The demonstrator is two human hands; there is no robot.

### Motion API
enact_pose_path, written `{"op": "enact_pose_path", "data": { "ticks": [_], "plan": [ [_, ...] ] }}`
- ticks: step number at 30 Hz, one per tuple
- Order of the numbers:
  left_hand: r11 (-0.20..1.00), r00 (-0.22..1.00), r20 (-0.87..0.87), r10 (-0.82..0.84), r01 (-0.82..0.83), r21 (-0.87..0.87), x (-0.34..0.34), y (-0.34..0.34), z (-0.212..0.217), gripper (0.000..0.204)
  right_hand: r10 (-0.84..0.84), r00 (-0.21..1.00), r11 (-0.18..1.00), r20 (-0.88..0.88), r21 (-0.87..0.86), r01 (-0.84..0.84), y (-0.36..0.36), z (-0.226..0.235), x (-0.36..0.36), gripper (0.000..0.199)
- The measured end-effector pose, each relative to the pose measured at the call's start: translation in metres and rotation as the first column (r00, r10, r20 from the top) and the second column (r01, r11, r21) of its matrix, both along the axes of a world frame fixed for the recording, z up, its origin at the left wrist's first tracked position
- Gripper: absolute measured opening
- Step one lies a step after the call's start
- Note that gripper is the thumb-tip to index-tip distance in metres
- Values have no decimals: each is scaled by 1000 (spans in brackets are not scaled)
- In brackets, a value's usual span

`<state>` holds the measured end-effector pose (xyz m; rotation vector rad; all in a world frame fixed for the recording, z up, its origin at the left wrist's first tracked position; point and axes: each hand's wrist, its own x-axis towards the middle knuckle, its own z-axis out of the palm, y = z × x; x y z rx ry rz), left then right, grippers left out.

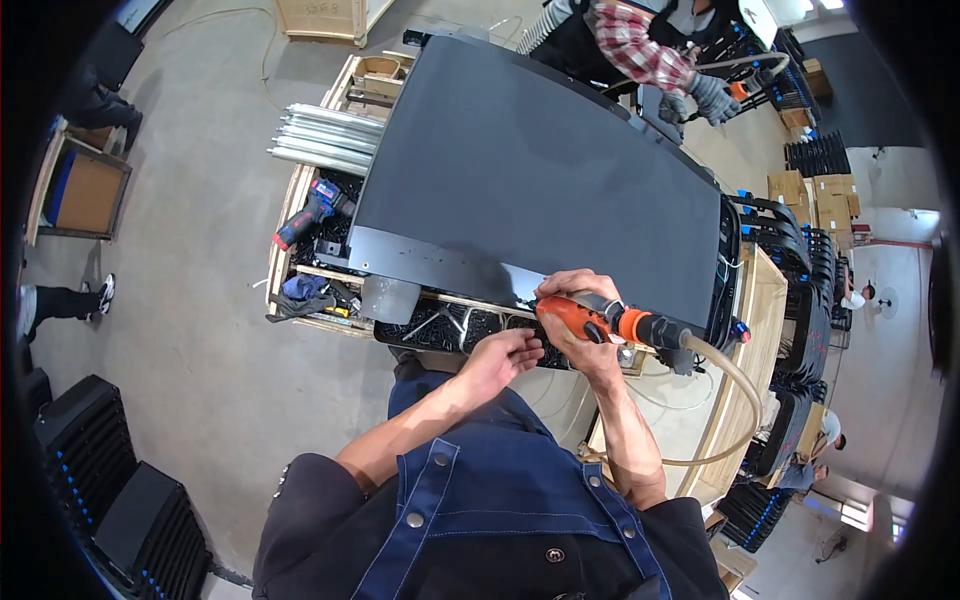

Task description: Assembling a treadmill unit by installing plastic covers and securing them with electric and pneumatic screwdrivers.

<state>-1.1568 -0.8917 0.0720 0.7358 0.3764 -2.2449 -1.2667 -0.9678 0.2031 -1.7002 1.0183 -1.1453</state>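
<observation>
1. A big dark panel (545, 165) lies flat across a wooden frame (300, 200), filling the middle of the scene and running from the near edge to the far side.
2. At the far right a co-worker in a plaid sleeve (640, 45) leans over the panel's far corner, gloved hand (712, 97) on another tool.
3. Silver tubes (325, 138) lie bundled at the panel's far left; just near of them a blue-and-red drill (312, 210) rests in the frame.
4. A beige hose (735, 390) curves from the tool's right end down to the near right.
5. The right hand (580, 320) is wrapped tight around an orange air tool (600, 320) — its tip sits at the panel's near edge, right of centre.
6. The left hand (500, 360) hovers just near and left of the tool, fingers curled loosely together; whether it pinches anything I cannot tell.
7. A grey plate (388, 297) hangs at the near edge, left of the hands.
</observation>
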Motion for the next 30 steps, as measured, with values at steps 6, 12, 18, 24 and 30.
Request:
{"op": "enact_pose_path", "data": {
  "ticks": [6, 12, 18, 24, 30],
  "plan": [
    [908, 981, 113, -159, 190, -372, 49, 24, -2, 41, -68, 997, 993, -20, -101, 65, 2, -16, -1, 38],
    [833, 932, 351, -89, 263, -486, 58, 42, -20, 40, -67, 994, 998, 91, 23, 65, 16, 6, -1, 42],
    [954, 981, 193, -9, 67, -292, 71, 41, -14, 31, -235, 888, 965, 396, 206, 164, 53, 20, -28, 49],
    [965, 962, 166, 217, -186, -182, 43, 34, 18, 26, -269, 757, 941, 595, 329, 76, 61, 17, -39, 48],
    [915, 928, 62, 368, -350, -202, 33, 39, 24, 28, -295, 669, 923, 683, 385, 14, 55, 4, -46, 46]
  ]
}}
